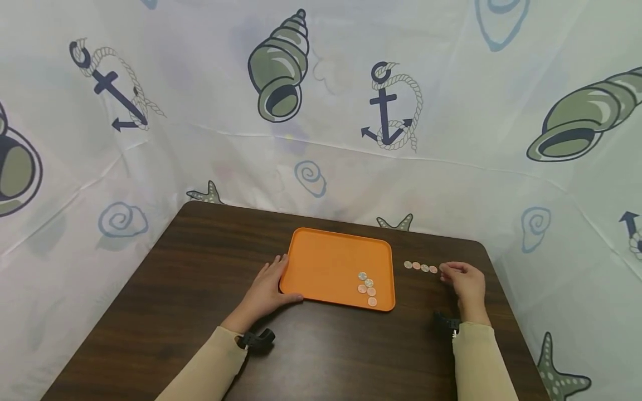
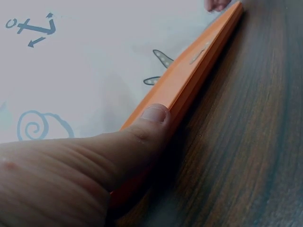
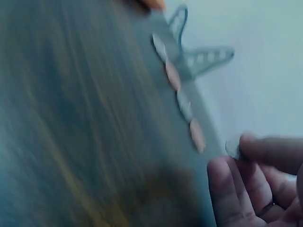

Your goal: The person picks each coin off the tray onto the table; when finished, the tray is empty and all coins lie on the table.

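Observation:
An orange tray (image 1: pixel 331 262) lies on the dark wooden table, with several silvery and copper-coloured coins (image 1: pixel 371 292) near its right end. My left hand (image 1: pixel 266 287) spreads around the tray's near left corner: the fingers rest along the left edge, and the thumb (image 2: pixel 151 116) touches the front rim. Right of the tray, a row of coins (image 1: pixel 424 268) alternates silvery and copper. At the row's right end, my right hand (image 1: pixel 466 281) pinches a silvery coin (image 3: pixel 232 146) between thumb and forefinger. In the right wrist view that coin appears just apart from the row.
The brown table (image 1: pixel 346 351) ends at a white curtain (image 1: pixel 341 167) printed with shells, anchors and starfish, which hangs behind and on both sides. A dark strap with a black device (image 1: pixel 258 340) sits on the left wrist, and another (image 1: pixel 446 322) on the right.

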Motion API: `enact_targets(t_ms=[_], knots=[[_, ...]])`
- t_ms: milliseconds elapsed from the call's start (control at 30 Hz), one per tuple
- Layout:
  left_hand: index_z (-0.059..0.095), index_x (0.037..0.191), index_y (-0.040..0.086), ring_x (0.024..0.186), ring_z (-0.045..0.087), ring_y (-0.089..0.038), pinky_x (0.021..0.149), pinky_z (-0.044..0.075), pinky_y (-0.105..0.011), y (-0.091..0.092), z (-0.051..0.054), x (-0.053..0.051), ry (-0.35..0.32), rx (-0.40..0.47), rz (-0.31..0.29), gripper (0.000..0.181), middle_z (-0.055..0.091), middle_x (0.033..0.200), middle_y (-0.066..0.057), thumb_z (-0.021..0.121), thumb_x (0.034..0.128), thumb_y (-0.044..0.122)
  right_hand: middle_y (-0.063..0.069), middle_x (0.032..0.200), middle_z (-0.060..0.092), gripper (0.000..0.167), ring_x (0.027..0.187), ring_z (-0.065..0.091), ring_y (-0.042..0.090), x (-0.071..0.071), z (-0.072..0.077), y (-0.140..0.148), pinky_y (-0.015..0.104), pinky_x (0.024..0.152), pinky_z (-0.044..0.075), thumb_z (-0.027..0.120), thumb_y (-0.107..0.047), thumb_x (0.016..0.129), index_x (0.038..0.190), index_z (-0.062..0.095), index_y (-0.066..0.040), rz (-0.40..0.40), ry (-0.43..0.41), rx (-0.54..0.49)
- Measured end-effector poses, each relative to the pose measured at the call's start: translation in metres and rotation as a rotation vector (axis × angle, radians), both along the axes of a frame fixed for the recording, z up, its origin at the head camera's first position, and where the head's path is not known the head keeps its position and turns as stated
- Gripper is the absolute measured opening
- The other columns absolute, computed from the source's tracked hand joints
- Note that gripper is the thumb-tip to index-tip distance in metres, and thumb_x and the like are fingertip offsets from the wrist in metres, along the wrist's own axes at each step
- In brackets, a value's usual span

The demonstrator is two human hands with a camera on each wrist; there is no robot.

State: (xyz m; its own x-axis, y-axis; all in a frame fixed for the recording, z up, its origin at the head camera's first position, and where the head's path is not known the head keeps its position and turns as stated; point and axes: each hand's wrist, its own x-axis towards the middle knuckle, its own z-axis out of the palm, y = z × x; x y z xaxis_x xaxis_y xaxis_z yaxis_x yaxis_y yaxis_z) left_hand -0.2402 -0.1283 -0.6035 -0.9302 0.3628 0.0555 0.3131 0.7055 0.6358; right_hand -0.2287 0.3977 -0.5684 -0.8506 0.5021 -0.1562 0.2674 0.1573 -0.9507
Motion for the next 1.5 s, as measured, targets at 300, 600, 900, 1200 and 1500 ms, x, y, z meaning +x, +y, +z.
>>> enact_targets(t_ms=[300,600,900,1200,1500], knots=[[0.022,0.173,0.002,0.171,0.019,-0.034,0.140,0.010,-0.059,-0.004,0.003,0.002,-0.005,0.004,0.003,0.127,0.026,0.180,-0.017,0.087,0.0848,0.066,-0.005,0.102,0.069,0.040,0.083,0.073,0.004,-0.010,-0.017,0.020,0.020,0.080,0.066,0.077,-0.014,0.103,0.135,0.067,0.007,0.054,-0.071,-0.183],[0.023,0.173,0.002,0.171,0.019,-0.035,0.140,0.009,-0.059,-0.007,0.001,0.002,-0.008,-0.006,0.007,0.127,0.026,0.180,-0.017,0.088,0.0843,0.064,-0.006,0.094,0.068,0.041,0.074,0.071,0.001,-0.010,-0.019,0.010,0.018,0.072,0.065,0.078,-0.011,0.102,0.133,0.066,0.013,0.015,-0.058,-0.112],[0.020,0.174,0.005,0.171,0.018,-0.032,0.141,0.008,-0.057,-0.001,-0.001,0.001,-0.015,0.007,0.003,0.128,0.024,0.181,-0.014,0.086,0.0842,0.069,-0.003,0.087,0.070,0.033,0.064,0.072,0.004,-0.010,-0.014,0.018,0.022,0.066,0.066,0.080,-0.014,0.100,0.123,0.072,0.009,-0.008,-0.102,-0.023],[0.023,0.173,0.002,0.170,0.020,-0.035,0.140,0.010,-0.059,-0.001,0.002,0.002,-0.006,0.002,0.002,0.127,0.027,0.180,-0.017,0.087,0.0841,0.066,-0.006,0.084,0.070,0.038,0.065,0.071,0.003,-0.012,-0.020,0.018,0.021,0.066,0.066,0.080,-0.016,0.101,0.128,0.069,0.007,-0.006,-0.112,0.008],[0.023,0.173,0.002,0.170,0.020,-0.035,0.140,0.010,-0.059,-0.001,0.000,0.001,0.002,0.005,-0.001,0.126,0.027,0.180,-0.017,0.086,0.0851,0.066,-0.012,0.079,0.072,0.040,0.061,0.068,0.003,-0.010,-0.023,0.015,0.020,0.060,0.063,0.080,-0.015,0.100,0.130,0.069,0.010,-0.015,-0.056,0.050]])
